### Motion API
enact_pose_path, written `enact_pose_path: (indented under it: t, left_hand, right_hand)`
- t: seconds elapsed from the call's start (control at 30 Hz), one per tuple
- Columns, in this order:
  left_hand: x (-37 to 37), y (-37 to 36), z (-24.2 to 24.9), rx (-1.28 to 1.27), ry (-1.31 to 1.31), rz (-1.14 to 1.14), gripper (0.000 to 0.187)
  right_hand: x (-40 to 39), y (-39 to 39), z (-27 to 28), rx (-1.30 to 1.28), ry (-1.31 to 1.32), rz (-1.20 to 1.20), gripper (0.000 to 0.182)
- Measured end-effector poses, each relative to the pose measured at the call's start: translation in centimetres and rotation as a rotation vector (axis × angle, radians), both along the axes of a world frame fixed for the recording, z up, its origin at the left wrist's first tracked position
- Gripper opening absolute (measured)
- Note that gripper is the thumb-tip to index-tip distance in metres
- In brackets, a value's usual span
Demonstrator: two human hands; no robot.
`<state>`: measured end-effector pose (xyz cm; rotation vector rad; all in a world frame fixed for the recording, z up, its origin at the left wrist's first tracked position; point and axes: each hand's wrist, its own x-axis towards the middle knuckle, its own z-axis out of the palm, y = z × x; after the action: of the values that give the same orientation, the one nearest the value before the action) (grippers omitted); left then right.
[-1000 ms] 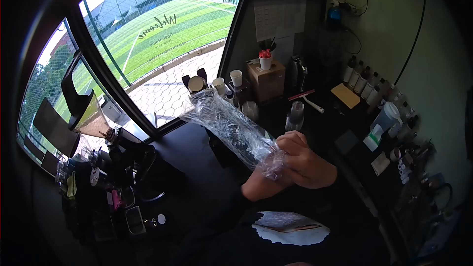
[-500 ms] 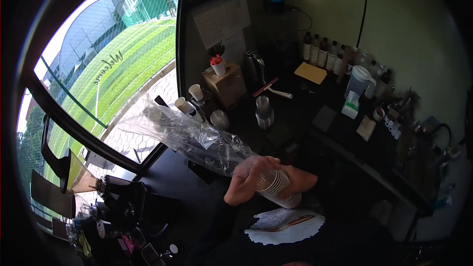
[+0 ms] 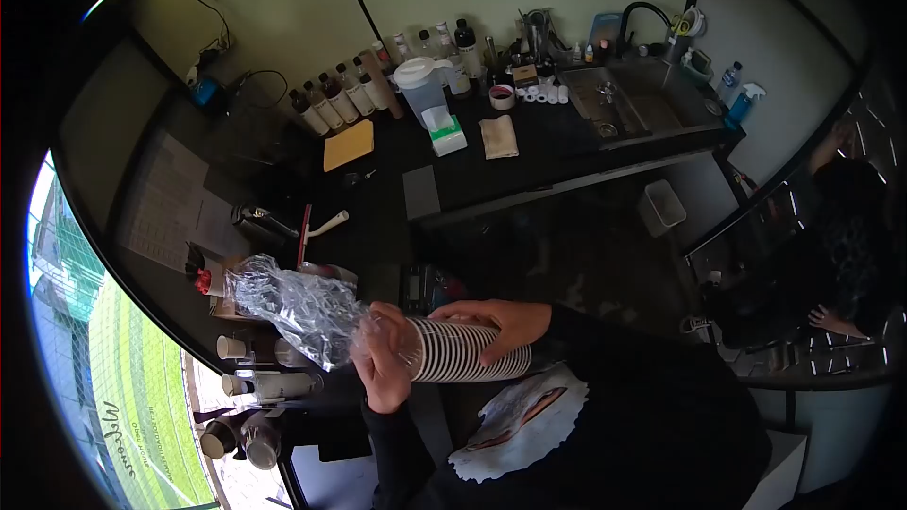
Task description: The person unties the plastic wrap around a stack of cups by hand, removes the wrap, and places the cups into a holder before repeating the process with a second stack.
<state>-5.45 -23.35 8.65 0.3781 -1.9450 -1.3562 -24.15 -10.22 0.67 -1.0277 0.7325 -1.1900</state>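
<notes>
A long stack of white paper cups (image 3: 463, 351) lies sideways in front of my chest. My right hand (image 3: 505, 326) is wrapped around the stack from above, near its right end. At the other end, my left hand (image 3: 383, 364) is closed on a clear plastic sleeve (image 3: 298, 307), bunched against the first cups. The sleeve's loose, crumpled part sticks out to the left over the counter. Between my hands the cups' rims show bare. Whether more cups lie inside the sleeve under my left fingers is hidden.
Cup holders with paper cups (image 3: 231, 348) stand by the window at left. On the back counter are bottles (image 3: 345, 94), a pitcher (image 3: 420, 90), a tissue box (image 3: 447, 135) and a squeegee (image 3: 326, 224). Beyond are a sink (image 3: 652, 104) and another person (image 3: 841, 236) at far right.
My view has swung right, from the window to the back counter and sink. The sleeve, stretched out before, is now more crumpled. More of the cup stack shows between my hands.
</notes>
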Motion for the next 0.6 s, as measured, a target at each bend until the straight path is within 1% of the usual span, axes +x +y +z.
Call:
enact_pose_path:
  t: [0.03, 0.1, 0.13, 0.17, 0.2, 0.23, 0.27, 0.3, 0.37, 0.4, 0.43, 0.47, 0.5, 0.53, 0.57, 0.6]
  left_hand:
    - [-0.6, -0.7, -0.3, 0.078, 0.141, 0.011, 0.040]
    - [0.0, -2.3, 0.0, 0.222, 0.228, 0.095, 0.040]
    - [0.1, -2.5, 0.1, 0.218, 0.230, 0.083, 0.040]
    - [0.3, -2.6, 0.2, 0.299, 0.279, 0.171, 0.040]
    - [0.1, -2.5, 0.3, 0.378, 0.328, 0.259, 0.040]
    - [-0.2, -2.0, 0.4, 0.372, 0.329, 0.252, 0.040]
    - [-0.6, -1.2, 0.3, 0.430, 0.324, 0.279, 0.039]
    - [-1.0, -0.5, -0.1, 0.495, 0.318, 0.306, 0.038]
    - [-1.1, 1.1, -0.5, 0.481, 0.309, 0.260, 0.039]
    - [-1.3, 2.3, -0.2, 0.429, 0.272, 0.217, 0.039]
    - [-1.3, 3.3, 0.0, 0.373, 0.232, 0.177, 0.039]
    - [-1.4, 4.2, 0.7, 0.275, 0.188, 0.030, 0.042]
    - [-2.4, 6.5, 0.6, 0.274, 0.201, 0.110, 0.046]
    - [-2.4, 6.9, 0.3, 0.187, 0.147, -0.055, 0.048]
    - [-2.0, 7.1, -0.2, 0.097, 0.092, -0.220, 0.051]
    - [-1.9, 7.2, -1.6, 0.143, 0.072, -0.334, 0.053]
  right_hand:
    - [-1.2, 1.1, 0.2, 0.002, 0.001, -0.021, 0.103]
    - [-4.2, 4.2, 0.4, 0.000, 0.516, -0.128, 0.101]
    - [-5.2, 5.7, -2.0, 0.060, 0.423, -0.136, 0.093]
    - [-5.2, 7.2, -2.6, 0.055, 0.424, -0.145, 0.093]
    - [-5.0, 8.6, -3.2, 0.083, 0.231, -0.245, 0.088]
    - [-4.4, 9.5, -3.7, 0.110, 0.036, -0.340, 0.084]
    - [-3.6, 10.1, -4.3, 0.105, 0.001, -0.508, 0.082]
    - [-3.2, 10.6, -5.1, 0.109, 0.002, -0.511, 0.082]
    - [-2.7, 12.4, -6.4, 0.093, 0.142, -0.627, 0.072]
    - [-2.8, 13.8, -6.8, 0.095, 0.144, -0.633, 0.072]
    - [-2.8, 15.1, -7.1, 0.279, 0.010, -0.524, 0.063]
    - [-2.9, 16.5, -7.4, 0.456, -0.125, -0.409, 0.060]
    - [-2.8, 17.8, -7.8, 0.455, -0.127, -0.415, 0.060]
    - [-2.9, 18.7, -8.5, 0.598, -0.333, -0.301, 0.061]
    - [-3.1, 19.7, -9.2, 0.733, -0.538, -0.182, 0.066]
    - [-3.6, 21.2, -10.7, 0.619, -0.625, -0.062, 0.066]
